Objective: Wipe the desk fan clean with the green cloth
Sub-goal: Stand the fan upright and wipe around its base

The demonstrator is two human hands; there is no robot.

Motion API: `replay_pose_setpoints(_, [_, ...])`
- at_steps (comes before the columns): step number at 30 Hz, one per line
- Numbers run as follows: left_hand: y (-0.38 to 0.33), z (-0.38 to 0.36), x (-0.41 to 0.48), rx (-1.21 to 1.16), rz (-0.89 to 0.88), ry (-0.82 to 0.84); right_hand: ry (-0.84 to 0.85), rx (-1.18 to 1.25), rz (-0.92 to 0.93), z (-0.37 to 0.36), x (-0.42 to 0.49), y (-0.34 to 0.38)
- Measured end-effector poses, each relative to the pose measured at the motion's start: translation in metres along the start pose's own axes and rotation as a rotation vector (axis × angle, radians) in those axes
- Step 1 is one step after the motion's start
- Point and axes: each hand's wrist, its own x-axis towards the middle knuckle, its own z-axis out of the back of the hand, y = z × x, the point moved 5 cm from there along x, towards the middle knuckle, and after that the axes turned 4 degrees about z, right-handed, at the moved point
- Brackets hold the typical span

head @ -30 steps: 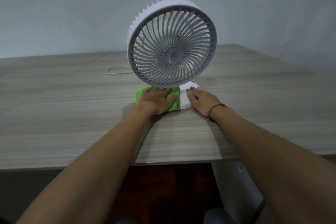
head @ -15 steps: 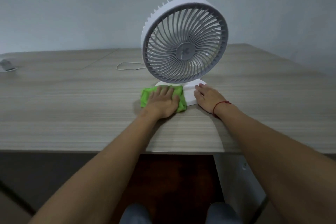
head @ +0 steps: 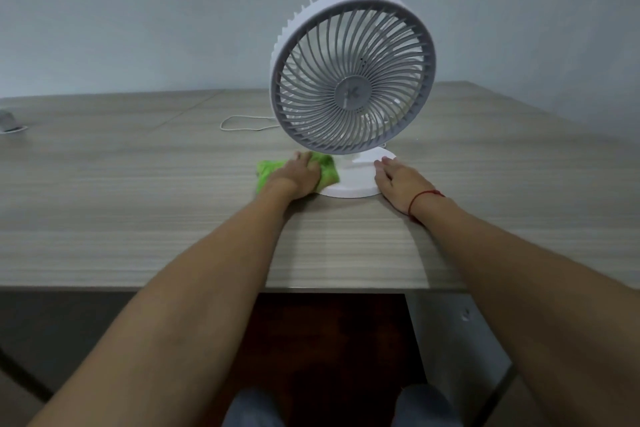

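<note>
A white desk fan (head: 352,80) with a grey round grille stands upright on a wooden desk (head: 138,204), on a flat white round base (head: 356,180). My left hand (head: 294,177) presses down on a crumpled green cloth (head: 327,168) at the left edge of the base; part of the cloth sticks out to the left of my hand. My right hand (head: 398,182) lies flat with fingers together against the right side of the base, holding nothing. A red string circles my right wrist.
A thin white cord (head: 242,123) loops on the desk behind the fan's left side. A small grey object (head: 10,121) sits at the far left edge. A plain wall rises behind the desk. My knees show below the near desk edge.
My left hand and the cloth have slid left off the front of the base toward its left edge, exposing more white base. My head has turned left, so the fan appears further right.
</note>
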Motion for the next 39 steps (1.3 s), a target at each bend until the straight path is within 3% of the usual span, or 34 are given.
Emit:
replay_pose_setpoints(3, [0.019,0.001,0.001,0.063,0.113,0.0,0.003,-0.019,-0.012,-0.001,0.001,0.0])
replay_pose_setpoints(6, [0.012,0.0,-0.021,0.098,0.084,-0.039,-0.007,-0.03,-0.016,-0.001,0.0,0.001])
replay_pose_setpoints(9, [-0.014,-0.006,-0.05,0.111,-0.048,-0.024,-0.01,-0.012,-0.025,-0.001,0.0,0.004])
replay_pose_setpoints(13, [-0.074,-0.021,-0.087,0.129,-0.365,-0.047,-0.015,0.042,-0.041,-0.001,0.0,0.001])
replay_pose_setpoints(15, [-0.079,-0.017,-0.085,0.074,-0.409,-0.06,-0.028,0.086,-0.054,-0.001,0.001,-0.003])
replay_pose_setpoints(22, [-0.049,-0.003,-0.027,0.083,-0.175,0.039,-0.001,0.044,0.001,-0.005,0.004,-0.004])
replay_pose_setpoints(26, [-0.022,0.007,0.004,-0.029,-0.064,0.083,-0.01,0.068,-0.003,-0.005,0.008,-0.009])
replay_pose_setpoints(30, [-0.012,0.003,0.01,-0.069,-0.018,0.041,0.019,0.084,0.01,-0.003,0.01,-0.013])
replay_pose_setpoints(39, [-0.06,-0.005,-0.046,0.13,-0.286,-0.001,0.022,0.216,-0.039,0.018,0.008,-0.034])
